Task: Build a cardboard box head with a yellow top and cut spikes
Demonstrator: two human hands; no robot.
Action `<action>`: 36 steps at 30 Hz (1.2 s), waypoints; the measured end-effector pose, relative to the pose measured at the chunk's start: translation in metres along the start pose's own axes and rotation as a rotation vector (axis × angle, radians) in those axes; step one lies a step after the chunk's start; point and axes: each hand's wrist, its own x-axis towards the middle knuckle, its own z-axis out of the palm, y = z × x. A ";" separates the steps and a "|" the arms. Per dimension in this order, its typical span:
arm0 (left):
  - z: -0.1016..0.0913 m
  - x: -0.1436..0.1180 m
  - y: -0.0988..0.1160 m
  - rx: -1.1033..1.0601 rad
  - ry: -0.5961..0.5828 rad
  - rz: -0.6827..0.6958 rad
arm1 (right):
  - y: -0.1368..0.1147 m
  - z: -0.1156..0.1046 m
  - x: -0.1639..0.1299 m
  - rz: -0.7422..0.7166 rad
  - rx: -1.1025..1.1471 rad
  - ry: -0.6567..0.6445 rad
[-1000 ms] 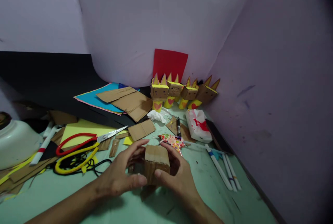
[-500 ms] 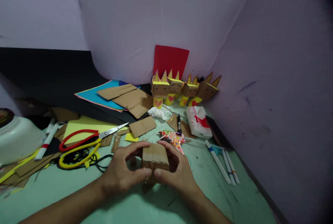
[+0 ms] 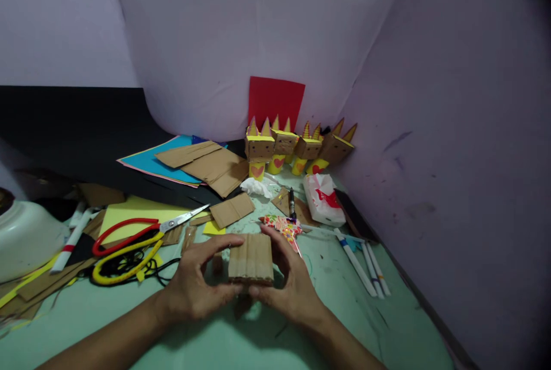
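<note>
Between my hands is a small cardboard box [image 3: 251, 256], its ridged top face turned up toward me. My left hand [image 3: 201, 279] grips its left side, thumb at the near edge and fingers at the far left corner. On the other side my right hand [image 3: 289, 279] holds it the same way, thumb under the near edge. The lower part of the box is mostly hidden by my thumbs and shadow. Just beyond it lies a flower-patterned glue gun [image 3: 284, 225], partly covered by my right fingers.
Red-and-yellow-handled scissors [image 3: 129, 238] lie left on black cord. Cardboard pieces [image 3: 215, 166] and blue paper [image 3: 159, 158] are behind. Several cardboard figures with horns [image 3: 260, 147] stand at the back by a red sheet [image 3: 275, 97]. White markers [image 3: 356, 264] and a tissue pack [image 3: 322, 201] sit right.
The box has tipped so that its top face shows more and its near face less. Both hands still hold it. The whole view has shifted slightly.
</note>
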 end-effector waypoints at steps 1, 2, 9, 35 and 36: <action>0.000 0.000 -0.001 -0.006 -0.002 -0.019 | -0.001 0.000 0.001 0.003 -0.024 0.003; 0.000 -0.001 -0.001 -0.015 -0.010 -0.040 | -0.003 0.000 0.002 -0.006 -0.042 0.005; 0.000 0.002 -0.002 -0.120 -0.144 -0.189 | -0.009 -0.001 0.002 -0.106 -0.112 0.049; -0.005 0.018 0.005 -0.573 -0.220 -0.481 | -0.010 -0.002 0.005 0.022 0.086 -0.048; -0.006 0.018 0.005 -0.618 -0.202 -0.494 | -0.009 -0.004 0.006 0.010 0.155 -0.069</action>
